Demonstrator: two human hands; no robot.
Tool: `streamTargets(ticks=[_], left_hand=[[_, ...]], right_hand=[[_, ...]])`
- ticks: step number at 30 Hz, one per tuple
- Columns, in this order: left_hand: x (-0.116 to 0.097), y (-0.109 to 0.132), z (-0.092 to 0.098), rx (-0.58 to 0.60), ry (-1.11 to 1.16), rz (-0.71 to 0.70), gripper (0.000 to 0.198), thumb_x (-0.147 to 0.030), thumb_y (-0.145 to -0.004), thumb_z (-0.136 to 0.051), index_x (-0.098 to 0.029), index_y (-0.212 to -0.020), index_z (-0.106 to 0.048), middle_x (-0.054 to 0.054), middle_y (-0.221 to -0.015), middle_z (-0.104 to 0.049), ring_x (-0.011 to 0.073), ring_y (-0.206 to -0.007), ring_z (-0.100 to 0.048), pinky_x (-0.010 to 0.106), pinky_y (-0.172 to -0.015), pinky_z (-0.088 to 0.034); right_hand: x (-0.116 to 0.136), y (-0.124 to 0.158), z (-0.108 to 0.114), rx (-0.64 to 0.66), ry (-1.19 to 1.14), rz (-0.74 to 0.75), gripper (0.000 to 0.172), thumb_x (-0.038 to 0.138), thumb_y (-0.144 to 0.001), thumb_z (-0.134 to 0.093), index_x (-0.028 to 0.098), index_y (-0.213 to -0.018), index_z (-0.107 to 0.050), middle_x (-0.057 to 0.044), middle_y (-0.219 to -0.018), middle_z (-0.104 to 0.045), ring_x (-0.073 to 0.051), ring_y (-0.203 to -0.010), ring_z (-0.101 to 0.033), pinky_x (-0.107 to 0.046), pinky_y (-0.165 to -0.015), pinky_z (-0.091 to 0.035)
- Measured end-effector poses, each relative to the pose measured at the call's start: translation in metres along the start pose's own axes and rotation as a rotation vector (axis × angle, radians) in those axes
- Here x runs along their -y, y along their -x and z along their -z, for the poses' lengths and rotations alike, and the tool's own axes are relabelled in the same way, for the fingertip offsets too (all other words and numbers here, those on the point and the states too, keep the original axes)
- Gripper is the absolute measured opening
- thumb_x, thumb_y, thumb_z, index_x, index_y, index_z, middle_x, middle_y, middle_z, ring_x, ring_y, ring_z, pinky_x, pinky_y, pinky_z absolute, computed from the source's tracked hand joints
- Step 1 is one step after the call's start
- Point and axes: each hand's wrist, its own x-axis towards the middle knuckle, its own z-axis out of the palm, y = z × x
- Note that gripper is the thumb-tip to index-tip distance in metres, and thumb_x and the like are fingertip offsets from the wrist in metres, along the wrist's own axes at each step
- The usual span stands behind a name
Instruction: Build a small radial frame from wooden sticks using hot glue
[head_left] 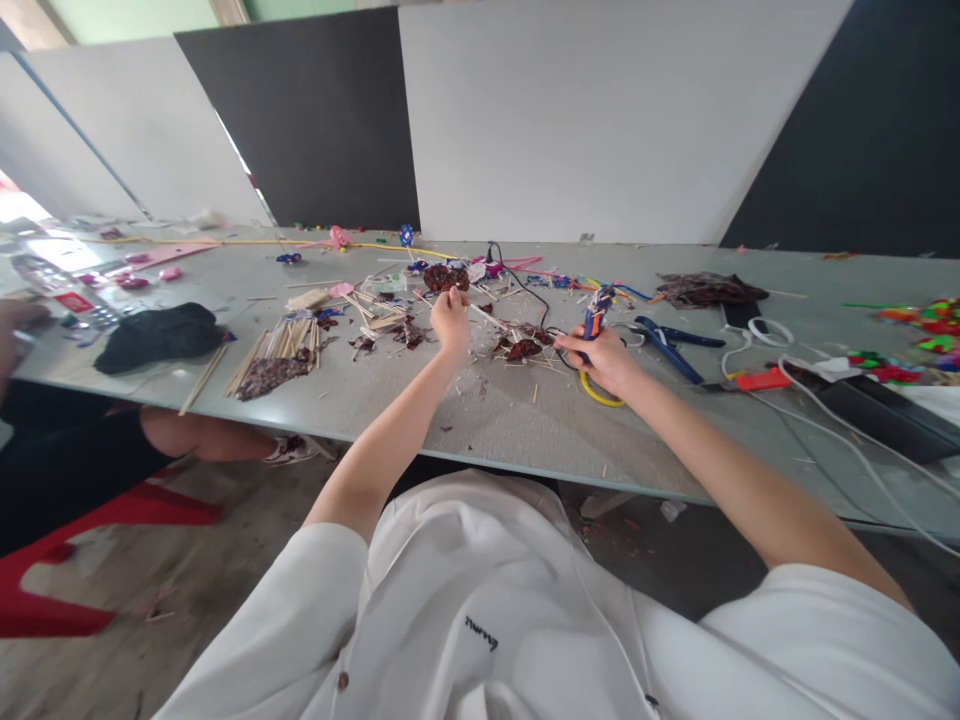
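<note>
My left hand (450, 322) is closed, its fingertips pinching a piece of dark red patterned fabric (442, 277) above the table. My right hand (602, 358) is wrapped around a blue and orange glue gun (596, 312), held upright; its nozzle is hard to make out. Between the hands lies a clump of dark red fabric scraps (519, 347) mixed with thin wooden sticks. To the left of my left hand are more loose sticks (382, 322) and a bundle of sticks (281, 350) with patterned fabric (271, 377) over its near end.
Blue-handled pliers (671, 345), an orange cutter (761, 380), white cables (840, 430) and a black box (874, 410) lie right. Dark fabric (709, 290) is behind them. A black cloth (159, 337), a bottle (67, 295) and a seated person (75, 450) are left. Panels (555, 120) stand behind.
</note>
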Motion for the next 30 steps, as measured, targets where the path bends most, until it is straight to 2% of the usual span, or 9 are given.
streamTargets(ticks=[3,6,8,10,13,15,20,23,30], left_hand=[[0.01,-0.007,0.007,-0.011,-0.292,-0.069,0.032,-0.017,-0.099,-0.049,-0.024,-0.121,-0.072,0.008,-0.12,-0.077,0.0243,-0.118,-0.066,0.037,-0.103,-0.046],[0.015,-0.003,0.009,0.062,-0.543,-0.112,0.061,-0.008,-0.084,-0.061,-0.032,-0.14,-0.066,0.006,-0.154,-0.06,0.0338,-0.143,-0.047,0.05,-0.113,-0.039],[0.016,0.003,0.005,0.135,-0.626,-0.151,0.066,-0.006,-0.08,-0.064,-0.033,-0.14,-0.067,0.005,-0.165,-0.047,0.0369,-0.147,-0.039,0.053,-0.113,-0.038],[0.015,0.011,-0.002,0.237,-0.666,-0.21,0.052,-0.009,-0.084,-0.063,-0.031,-0.13,-0.074,0.007,-0.161,-0.05,0.0368,-0.146,-0.038,0.052,-0.113,-0.038],[0.013,0.024,-0.014,0.423,-0.666,-0.318,0.023,-0.024,-0.096,-0.06,-0.026,-0.109,-0.08,0.011,-0.141,-0.065,0.0351,-0.136,-0.046,0.051,-0.11,-0.039],[0.012,0.031,-0.019,0.545,-0.67,-0.353,0.021,-0.031,-0.098,-0.06,-0.023,-0.106,-0.078,0.013,-0.129,-0.07,0.0345,-0.13,-0.05,0.049,-0.109,-0.039],[0.008,0.045,-0.02,0.746,-0.619,-0.453,0.026,-0.041,-0.098,-0.063,-0.022,-0.114,-0.07,0.012,-0.125,-0.072,0.0329,-0.129,-0.053,0.048,-0.109,-0.039],[0.005,0.053,-0.018,0.749,-0.589,-0.445,0.035,-0.047,-0.096,-0.065,-0.023,-0.122,-0.066,0.012,-0.132,-0.069,0.0332,-0.132,-0.052,0.049,-0.112,-0.037],[0.004,0.068,-0.019,0.738,-0.648,-0.407,0.076,-0.065,-0.084,-0.073,-0.024,-0.145,-0.052,0.02,-0.147,-0.057,0.0408,-0.142,-0.044,0.058,-0.116,-0.033]], right_hand=[[-0.001,-0.001,0.001,-0.012,-0.01,0.001,0.057,0.035,-0.058,-0.099,0.023,-0.072,-0.045,-0.003,-0.077,-0.074,-0.006,-0.044,-0.043,-0.023,-0.039,-0.021],[-0.002,-0.002,0.001,-0.009,-0.011,-0.005,0.057,0.033,-0.058,-0.099,0.024,-0.073,-0.045,-0.002,-0.078,-0.073,-0.005,-0.044,-0.042,-0.023,-0.038,-0.021],[-0.001,-0.002,0.001,-0.01,-0.007,-0.008,0.056,0.033,-0.059,-0.098,0.024,-0.073,-0.045,-0.002,-0.077,-0.073,-0.006,-0.044,-0.042,-0.024,-0.038,-0.021],[-0.002,-0.002,0.001,-0.011,-0.003,-0.01,0.056,0.033,-0.06,-0.098,0.024,-0.072,-0.045,-0.003,-0.077,-0.073,-0.006,-0.044,-0.043,-0.024,-0.038,-0.021],[-0.002,-0.002,0.002,-0.007,-0.001,-0.013,0.055,0.034,-0.06,-0.098,0.023,-0.071,-0.045,-0.004,-0.078,-0.074,-0.006,-0.044,-0.045,-0.023,-0.038,-0.021],[-0.002,-0.002,0.002,-0.003,-0.003,-0.01,0.055,0.034,-0.059,-0.099,0.023,-0.071,-0.046,-0.004,-0.077,-0.075,-0.007,-0.044,-0.045,-0.023,-0.038,-0.021],[-0.002,-0.002,0.004,-0.002,-0.001,-0.004,0.055,0.038,-0.062,-0.098,0.023,-0.071,-0.046,-0.003,-0.076,-0.074,-0.006,-0.043,-0.046,-0.023,-0.036,-0.021],[-0.003,-0.002,0.006,-0.013,0.019,0.002,0.054,0.038,-0.065,-0.097,0.023,-0.071,-0.045,-0.003,-0.078,-0.075,-0.006,-0.043,-0.045,-0.023,-0.035,-0.018],[-0.006,-0.004,0.01,-0.03,0.032,0.023,0.052,0.037,-0.068,-0.095,0.023,-0.07,-0.045,-0.004,-0.08,-0.076,-0.006,-0.041,-0.043,-0.024,-0.035,-0.016]])
